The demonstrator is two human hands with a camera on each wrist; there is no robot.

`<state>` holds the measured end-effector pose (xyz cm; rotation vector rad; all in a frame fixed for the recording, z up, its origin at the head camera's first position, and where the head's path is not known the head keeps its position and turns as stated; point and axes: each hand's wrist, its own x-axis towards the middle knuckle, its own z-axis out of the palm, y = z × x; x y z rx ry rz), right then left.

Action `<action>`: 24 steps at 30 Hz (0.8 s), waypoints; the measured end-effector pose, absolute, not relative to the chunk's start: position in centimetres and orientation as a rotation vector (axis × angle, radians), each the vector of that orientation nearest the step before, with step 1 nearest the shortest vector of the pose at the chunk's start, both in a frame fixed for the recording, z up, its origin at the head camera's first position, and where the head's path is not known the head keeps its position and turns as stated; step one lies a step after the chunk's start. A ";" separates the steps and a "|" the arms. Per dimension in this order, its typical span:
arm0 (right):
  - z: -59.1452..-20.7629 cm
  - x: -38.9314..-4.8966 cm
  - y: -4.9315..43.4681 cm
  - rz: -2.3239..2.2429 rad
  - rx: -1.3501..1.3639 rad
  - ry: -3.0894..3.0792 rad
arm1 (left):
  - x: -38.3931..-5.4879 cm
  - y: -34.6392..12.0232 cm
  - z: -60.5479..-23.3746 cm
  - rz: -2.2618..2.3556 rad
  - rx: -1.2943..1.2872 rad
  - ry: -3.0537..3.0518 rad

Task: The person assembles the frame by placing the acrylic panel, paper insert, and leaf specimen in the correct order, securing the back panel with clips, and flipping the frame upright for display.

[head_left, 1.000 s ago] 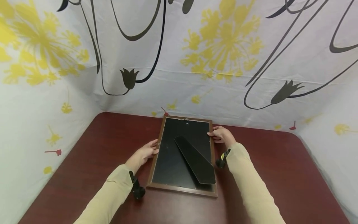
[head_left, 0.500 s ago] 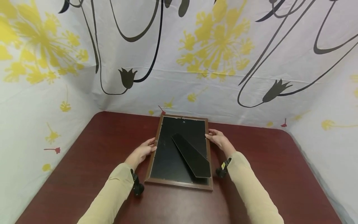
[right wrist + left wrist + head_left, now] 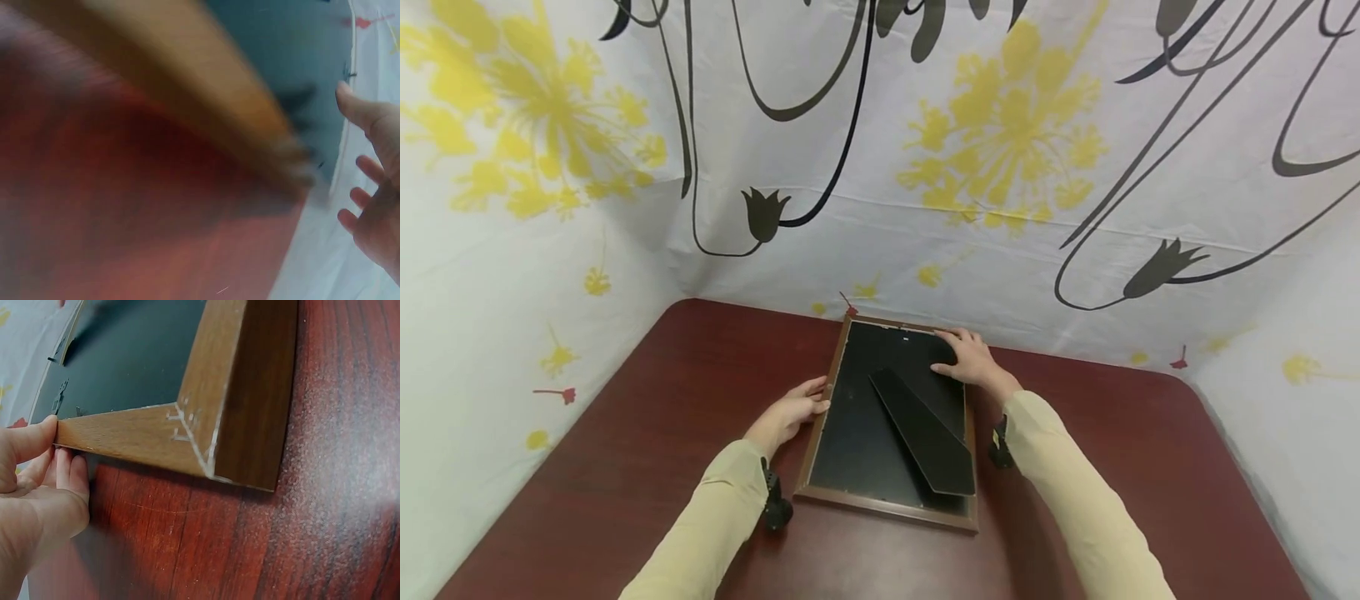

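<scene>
A brown wooden picture frame (image 3: 886, 515) lies with its black backing board (image 3: 850, 454) facing up. A black stand leg (image 3: 925, 433) slants across the board from upper left to lower right. My left hand (image 3: 788, 417) pinches the frame's left side, thumb on top and fingers below, as the left wrist view shows. Over the upper right part of the board is my right hand (image 3: 968, 360), fingers spread and relaxed, holding nothing. In the right wrist view the thumb and fingers (image 3: 370, 170) are apart, beside the blurred frame edge.
The dark red table (image 3: 722, 367) carries the frame near its far edge. White cloth with yellow flowers and dark stems (image 3: 820, 275) hangs behind and along both sides. A small black camera (image 3: 777, 504) is strapped to the left wrist.
My right hand has let go of the frame's right side and moved up and inward over the board. My left hand keeps its hold. The head view has shifted slightly.
</scene>
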<state>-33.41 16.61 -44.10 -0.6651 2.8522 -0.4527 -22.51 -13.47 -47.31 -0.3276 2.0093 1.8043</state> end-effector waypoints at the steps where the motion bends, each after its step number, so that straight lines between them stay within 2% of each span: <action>1: -44.0 -34.0 16.1 -0.431 -0.706 2.834 | -22.5 -13.6 -47.3 1.803 -0.326 2.011; 4: -44.3 -35.7 14.9 -0.407 -0.817 2.778 | -22.4 -13.6 -47.2 1.808 -0.320 2.010; 9: -44.4 -37.5 13.5 -0.333 -0.832 2.710 | -22.3 -13.6 -47.0 1.818 -0.336 2.014; 19: -44.6 -37.4 12.2 -0.220 -0.837 2.738 | -22.6 -13.5 -47.4 1.840 -0.348 1.998; 24: -44.5 -37.3 11.4 -0.310 -0.805 2.724 | -22.9 -13.7 -47.1 1.824 -0.372 2.002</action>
